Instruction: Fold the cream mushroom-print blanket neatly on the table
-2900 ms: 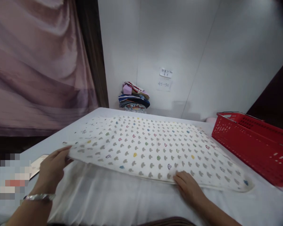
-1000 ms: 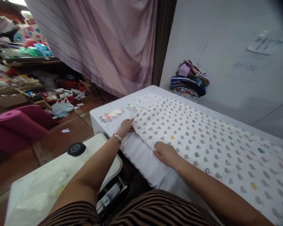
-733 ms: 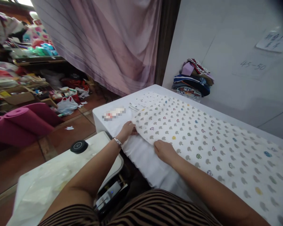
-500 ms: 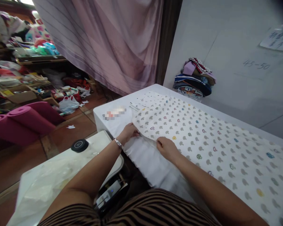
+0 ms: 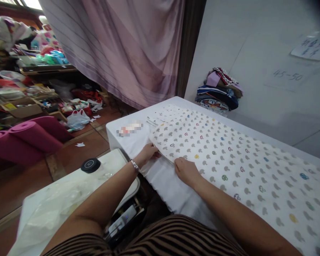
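A white fabric (image 5: pixel 216 156) printed with grey and coloured mushroom shapes lies spread over a long white table (image 5: pixel 176 100). At its near left edge my left hand (image 5: pixel 148 153), with a metal band at the wrist, pinches the cloth near the corner. My right hand (image 5: pixel 185 169) is closed on the same edge a short way to the right. Between the two hands the edge runs taut. Plain white cloth (image 5: pixel 162 177) hangs below it on the near side. What lies under the fingertips is partly hidden.
A lower white table (image 5: pixel 50 185) at left carries a round black object (image 5: pixel 90 165) and a clear plastic bag (image 5: pixel 64 195). Folded clothes (image 5: pixel 217 90) are stacked by the wall. A pink curtain (image 5: pixel 133 46) hangs behind. Pink rolled mats (image 5: pixel 29 138) lie on the floor.
My left hand has shifted slightly down and right along the fabric edge. My right hand has moved a little left, so the hands are closer together.
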### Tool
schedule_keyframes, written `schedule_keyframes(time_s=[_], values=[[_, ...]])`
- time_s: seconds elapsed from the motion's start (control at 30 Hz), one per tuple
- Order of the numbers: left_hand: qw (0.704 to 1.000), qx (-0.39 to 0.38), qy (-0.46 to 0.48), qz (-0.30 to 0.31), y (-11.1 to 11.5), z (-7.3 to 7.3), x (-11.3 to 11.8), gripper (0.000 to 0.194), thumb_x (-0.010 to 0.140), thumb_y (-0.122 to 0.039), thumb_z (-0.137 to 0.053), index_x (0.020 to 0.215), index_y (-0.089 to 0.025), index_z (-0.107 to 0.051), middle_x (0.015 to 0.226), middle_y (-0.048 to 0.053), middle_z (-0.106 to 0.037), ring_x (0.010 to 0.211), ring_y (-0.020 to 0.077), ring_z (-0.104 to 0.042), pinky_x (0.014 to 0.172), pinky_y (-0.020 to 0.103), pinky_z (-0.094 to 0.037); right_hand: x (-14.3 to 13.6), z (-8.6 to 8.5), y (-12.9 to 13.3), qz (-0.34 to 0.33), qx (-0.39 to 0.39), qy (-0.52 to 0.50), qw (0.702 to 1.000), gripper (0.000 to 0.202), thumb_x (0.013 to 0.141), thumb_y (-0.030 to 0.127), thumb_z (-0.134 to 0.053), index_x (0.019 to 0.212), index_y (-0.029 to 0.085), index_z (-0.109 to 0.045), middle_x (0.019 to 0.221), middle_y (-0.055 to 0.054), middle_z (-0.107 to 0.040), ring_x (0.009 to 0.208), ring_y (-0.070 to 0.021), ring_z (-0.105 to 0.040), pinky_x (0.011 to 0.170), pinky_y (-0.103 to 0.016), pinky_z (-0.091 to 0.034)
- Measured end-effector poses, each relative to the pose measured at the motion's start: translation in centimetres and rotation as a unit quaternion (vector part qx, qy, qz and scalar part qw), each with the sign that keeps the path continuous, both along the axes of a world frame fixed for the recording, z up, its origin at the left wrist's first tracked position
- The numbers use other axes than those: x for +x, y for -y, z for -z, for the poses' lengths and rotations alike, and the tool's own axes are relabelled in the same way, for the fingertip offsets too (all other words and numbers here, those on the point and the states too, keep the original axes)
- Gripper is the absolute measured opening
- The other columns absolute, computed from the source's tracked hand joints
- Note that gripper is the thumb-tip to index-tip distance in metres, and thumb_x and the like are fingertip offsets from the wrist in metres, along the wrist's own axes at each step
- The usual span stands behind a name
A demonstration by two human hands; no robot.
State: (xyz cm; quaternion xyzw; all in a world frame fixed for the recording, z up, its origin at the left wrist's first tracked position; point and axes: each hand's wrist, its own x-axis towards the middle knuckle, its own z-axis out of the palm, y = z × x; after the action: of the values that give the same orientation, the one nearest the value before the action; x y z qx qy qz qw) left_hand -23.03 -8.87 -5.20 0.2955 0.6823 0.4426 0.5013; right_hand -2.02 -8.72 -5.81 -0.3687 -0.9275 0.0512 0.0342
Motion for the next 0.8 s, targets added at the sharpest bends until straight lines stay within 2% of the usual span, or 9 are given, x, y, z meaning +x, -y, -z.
schedule_keyframes(time_s=[0.13, 0.3, 0.4, 0.63, 0.7, 0.8], values=[[1.000, -0.002, 0.026, 0.010, 0.1, 0.1, -0.3, 0.019, 0.064, -0.015, -0.063, 0.081, -0.015, -0.056, 0.066, 0.004, -0.065, 0.058, 0.0140, -0.062, 0.055, 0.024, -0.051, 0.0, -0.1, 0.2, -0.015, 0.004, 0.041, 0.999, 0.019, 0.093, 0.019, -0.036, 0.098, 0.016, -0.055, 0.097, -0.008, -0.059, 0.077, -0.0182, -0.058, 0.060, -0.028, -0.037], [0.999, 0.009, 0.049, 0.019, 0.1, 0.1, -0.3, 0.020, 0.064, -0.015, -0.064, 0.083, -0.014, -0.056, 0.067, 0.003, -0.064, 0.059, 0.0127, -0.060, 0.058, 0.024, -0.052, 0.1, -0.3, 0.0, -0.003, 0.015, 0.053, 0.998, 0.018, 0.091, 0.015, -0.038, 0.099, 0.017, -0.054, 0.098, -0.008, -0.058, 0.081, -0.0182, -0.058, 0.060, -0.027, -0.039], [0.996, 0.021, 0.083, 0.019, 0.2, -0.3, -0.1, 0.023, 0.063, -0.013, -0.064, 0.085, -0.014, -0.057, 0.070, 0.004, -0.065, 0.059, 0.0124, -0.060, 0.059, 0.024, -0.053, -0.1, -0.2, 0.3, -0.023, 0.004, 0.074, 0.997, 0.020, 0.090, 0.012, -0.039, 0.101, 0.017, -0.055, 0.099, -0.009, -0.057, 0.082, -0.0185, -0.058, 0.063, -0.027, -0.041], [0.990, 0.031, 0.138, 0.009, 0.2, -0.4, 0.1, 0.018, 0.066, -0.009, -0.061, 0.083, -0.012, -0.058, 0.070, 0.005, -0.064, 0.059, 0.0127, -0.061, 0.061, 0.026, -0.054, -0.1, 0.4, 1.6, -0.034, 0.020, 0.047, 0.998, 0.021, 0.094, 0.028, -0.041, 0.102, 0.015, -0.055, 0.103, -0.012, -0.055, 0.093, -0.0226, -0.053, 0.068, -0.029, -0.044], [0.989, 0.033, 0.142, 0.002, 0.1, -0.3, 0.0, 0.018, 0.066, -0.009, -0.060, 0.084, -0.012, -0.058, 0.071, 0.005, -0.064, 0.061, 0.0128, -0.061, 0.062, 0.026, -0.055, 0.2, 0.7, 1.8, -0.030, 0.030, 0.052, 0.998, 0.020, 0.092, 0.020, -0.042, 0.106, 0.015, -0.054, 0.104, -0.012, -0.055, 0.093, -0.0231, -0.053, 0.067, -0.030, -0.044], [0.989, 0.031, 0.143, -0.009, 0.0, -0.2, -0.1, 0.019, 0.065, -0.007, -0.059, 0.082, -0.013, -0.057, 0.069, 0.004, -0.062, 0.061, 0.0131, -0.061, 0.062, 0.027, -0.056, 0.8, 0.7, 1.8, -0.024, 0.037, 0.053, 0.998, 0.032, 0.086, 0.008, -0.041, 0.117, 0.013, -0.050, 0.106, -0.012, -0.055, 0.092, -0.0226, -0.053, 0.065, -0.029, -0.043]])
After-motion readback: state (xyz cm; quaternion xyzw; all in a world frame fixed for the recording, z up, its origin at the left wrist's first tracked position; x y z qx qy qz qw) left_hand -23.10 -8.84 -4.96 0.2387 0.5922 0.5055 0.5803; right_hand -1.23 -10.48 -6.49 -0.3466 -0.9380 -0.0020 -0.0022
